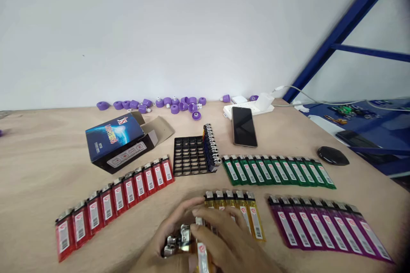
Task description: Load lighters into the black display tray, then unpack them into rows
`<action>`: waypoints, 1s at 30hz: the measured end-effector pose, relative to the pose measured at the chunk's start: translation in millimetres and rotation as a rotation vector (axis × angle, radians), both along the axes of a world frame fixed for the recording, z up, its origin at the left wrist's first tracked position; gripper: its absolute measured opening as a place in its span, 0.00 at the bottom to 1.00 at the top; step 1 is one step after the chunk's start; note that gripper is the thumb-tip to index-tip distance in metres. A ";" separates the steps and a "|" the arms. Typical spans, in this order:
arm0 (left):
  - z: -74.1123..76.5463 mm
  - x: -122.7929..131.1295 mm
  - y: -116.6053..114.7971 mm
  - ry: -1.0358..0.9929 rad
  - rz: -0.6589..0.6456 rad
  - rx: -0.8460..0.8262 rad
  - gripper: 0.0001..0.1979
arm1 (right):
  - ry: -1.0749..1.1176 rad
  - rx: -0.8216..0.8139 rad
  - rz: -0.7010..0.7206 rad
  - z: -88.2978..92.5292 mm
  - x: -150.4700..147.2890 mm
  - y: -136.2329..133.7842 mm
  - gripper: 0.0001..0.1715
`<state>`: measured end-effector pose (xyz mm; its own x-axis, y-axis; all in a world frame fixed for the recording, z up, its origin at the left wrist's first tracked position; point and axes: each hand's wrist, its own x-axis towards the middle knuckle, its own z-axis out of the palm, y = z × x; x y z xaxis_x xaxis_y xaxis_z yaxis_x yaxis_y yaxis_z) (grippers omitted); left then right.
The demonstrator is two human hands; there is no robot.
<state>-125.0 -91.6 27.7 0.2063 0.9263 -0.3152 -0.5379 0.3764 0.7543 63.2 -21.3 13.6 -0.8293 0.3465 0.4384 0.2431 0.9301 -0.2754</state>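
My left hand [160,239] is curled around several yellow lighters at the bottom centre, with their metal tops showing. My right hand [233,243] overlaps it, its fingers closed about a yellow lighter [202,256] in front of the palm. Under and beyond the right fingers lies a row of yellow lighters [256,222], partly covered by that hand. Straight ahead is a black grid tray [188,170], with a column of dark blue lighters [209,149] upright along its right side.
Red lighters [118,196] form a slanting row at left. Green lighters [278,170] and purple lighters [326,226] lie in rows at right. Behind are an open lighter box [115,140], a phone [244,127], a power strip [250,108], purple caps [174,109] and a black mouse [333,155].
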 end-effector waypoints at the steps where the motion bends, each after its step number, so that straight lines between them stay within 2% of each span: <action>1: 0.3 -0.8 -0.6 -0.025 -0.020 -0.005 0.30 | 0.019 -0.008 -0.009 1.6 0.8 2.4 0.22; 3: -0.6 -1.4 -2.7 -0.026 -0.011 -0.006 0.28 | 0.022 -0.028 -0.003 2.2 2.0 5.6 0.25; 7: -5.6 -0.2 -7.3 0.206 0.087 0.019 0.26 | -0.047 -0.068 -0.018 -2.6 4.8 7.9 0.36; 10: -6.8 -3.1 -5.3 0.356 0.096 -0.007 0.20 | -0.096 -0.134 -0.055 -3.0 6.4 8.6 0.48; 12: -5.8 -6.8 -1.6 0.394 0.078 0.024 0.16 | -0.081 -0.143 -0.059 -0.4 5.7 8.9 0.51; 14: -4.0 -9.7 0.9 0.394 0.027 0.040 0.17 | -0.056 -0.116 -0.078 3.0 3.0 8.5 0.50; 17: -1.8 -9.2 -1.0 0.356 -0.043 -0.049 0.22 | -0.077 -0.081 -0.101 6.6 -3.3 5.2 0.46; 20: -1.0 -6.4 -3.9 0.378 -0.009 -0.139 0.27 | -0.094 -0.037 -0.076 8.9 -6.7 0.2 0.41; 22: -0.4 -7.4 -0.7 0.429 0.039 -0.163 0.25 | -0.064 0.052 -0.059 13.0 -2.8 0.2 0.36; 24: 1.0 -11.2 7.8 0.503 0.055 -0.177 0.22 | -0.025 0.115 -0.115 20.6 8.8 5.8 0.31; 26: 3.8 -15.5 19.1 0.587 0.009 -0.204 0.20 | 0.022 0.111 -0.238 29.9 27.9 17.0 0.30; 30: 10.7 -14.8 36.7 0.738 -0.138 -0.268 0.21 | 0.070 0.117 -0.369 36.3 73.0 45.8 0.40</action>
